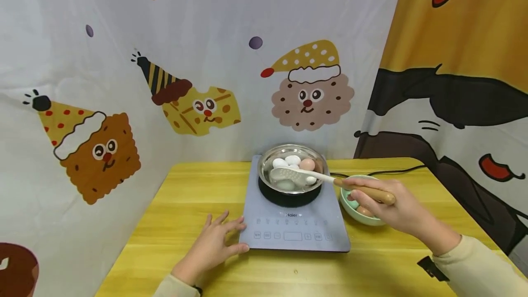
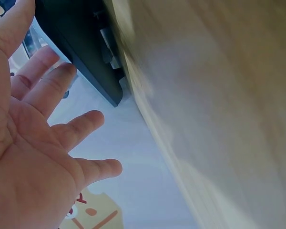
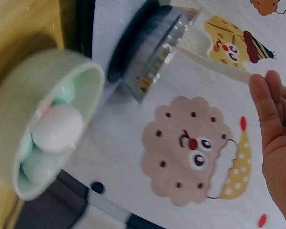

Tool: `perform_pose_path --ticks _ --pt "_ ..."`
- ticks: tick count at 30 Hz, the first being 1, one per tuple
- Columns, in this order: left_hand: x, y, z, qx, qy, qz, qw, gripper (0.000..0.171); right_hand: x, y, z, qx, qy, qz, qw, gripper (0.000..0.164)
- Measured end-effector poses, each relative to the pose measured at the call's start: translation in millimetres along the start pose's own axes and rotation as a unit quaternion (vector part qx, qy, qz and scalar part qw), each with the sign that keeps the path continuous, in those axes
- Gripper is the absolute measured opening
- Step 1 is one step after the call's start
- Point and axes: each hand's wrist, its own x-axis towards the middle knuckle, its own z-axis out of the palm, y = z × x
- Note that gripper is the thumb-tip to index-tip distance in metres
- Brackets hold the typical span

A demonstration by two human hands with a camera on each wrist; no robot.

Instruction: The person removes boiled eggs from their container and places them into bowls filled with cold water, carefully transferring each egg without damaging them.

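A slotted spoon (image 1: 315, 175) with a pale head, white neck and wooden handle is gripped by my right hand (image 1: 402, 207). Its head lies in a steel pan (image 1: 304, 151), over several white eggs (image 1: 293, 160) and a brown egg (image 1: 307, 164). The pan stands on a grey induction cooker (image 1: 293, 227). At the cooker's left front edge rests my left hand (image 1: 215, 242), fingers spread and tips at the side. In the left wrist view, the left hand's fingers (image 2: 50, 86) reach the cooker's edge, palm showing. Much of the right hand lies outside the right wrist view.
A light green bowl (image 1: 355, 217) holding several eggs stands right of the cooker, partly beneath my right hand. A black cable (image 1: 398, 171) runs behind it. The yellow wooden table (image 1: 185, 196) meets a cartoon-printed curtain (image 1: 231, 22) at the back and sides.
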Motion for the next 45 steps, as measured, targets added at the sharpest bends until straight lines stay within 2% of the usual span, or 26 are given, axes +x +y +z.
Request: perform_pose_path --ticks 2,6,11,13,16,22,23,25,28,30,32,36,38,41,45 --pt "-0.3 0.0 1.0 -0.001 0.0 0.001 1.0 0.06 -0.7 4.2 3.5 0.047 0.008 0.062 0.997 0.037" --pt "-0.3 0.0 1.5 -0.001 0.0 -0.001 1.0 0.061 -1.6 17.4 7.4 0.138 0.037 0.178 0.974 0.036" --pt "-0.5 0.1 2.1 -0.001 -0.003 -0.004 1.0 0.06 0.9 35.3 10.7 0.183 0.068 0.264 0.945 0.051" --pt "-0.6 0.3 2.3 -0.001 -0.002 -0.004 1.0 0.059 3.7 39.4 11.7 0.199 0.081 0.29 0.933 0.057" --pt "-0.9 0.7 2.7 0.0 0.002 -0.004 1.0 0.059 8.3 42.5 12.2 0.244 0.115 0.318 0.909 0.058" --pt "-1.6 1.2 4.1 -0.003 0.008 -0.004 1.0 0.059 12.6 43.2 10.0 0.378 0.164 0.345 0.843 0.042" --pt "-1.5 1.2 4.2 -0.004 0.008 -0.005 0.9999 0.059 12.6 42.7 8.8 0.397 0.169 0.345 0.834 0.041" --pt "-0.9 0.9 4.4 -0.004 0.009 -0.005 0.9999 0.059 11.9 40.8 5.2 0.421 0.18 0.34 0.821 0.042" --pt "0.1 0.6 4.7 -0.005 0.01 -0.004 0.9999 0.059 7.5 35.5 -4.8 0.435 0.195 0.333 0.813 0.04" --pt "0.6 0.5 5.4 -0.006 0.01 -0.002 0.9999 0.058 1.7 30.6 -14.7 0.442 0.2 0.327 0.811 0.039" --pt "1.1 0.1 5.9 -0.008 0.011 0.001 0.9999 0.058 -5.6 26.0 -26.0 0.442 0.2 0.322 0.813 0.039" --pt "2.1 -1.2 6.0 -0.009 0.014 0.002 0.9999 0.056 -24.3 16.9 -50.6 0.451 0.223 0.32 0.803 0.035" --pt "2.3 -1.7 5.5 -0.01 0.015 0.0 0.9998 0.055 -35.0 12.6 -62.1 0.443 0.25 0.328 0.797 0.03" --pt "1.8 -2.0 4.8 -0.013 0.011 -0.003 0.9999 0.056 -54.1 9.1 -77.2 0.407 0.273 0.339 0.803 0.026" --pt "0.9 -1.7 2.3 -0.011 0.008 -0.008 0.9999 0.056 -78.8 14.3 -94.0 0.367 0.283 0.331 0.822 0.034"
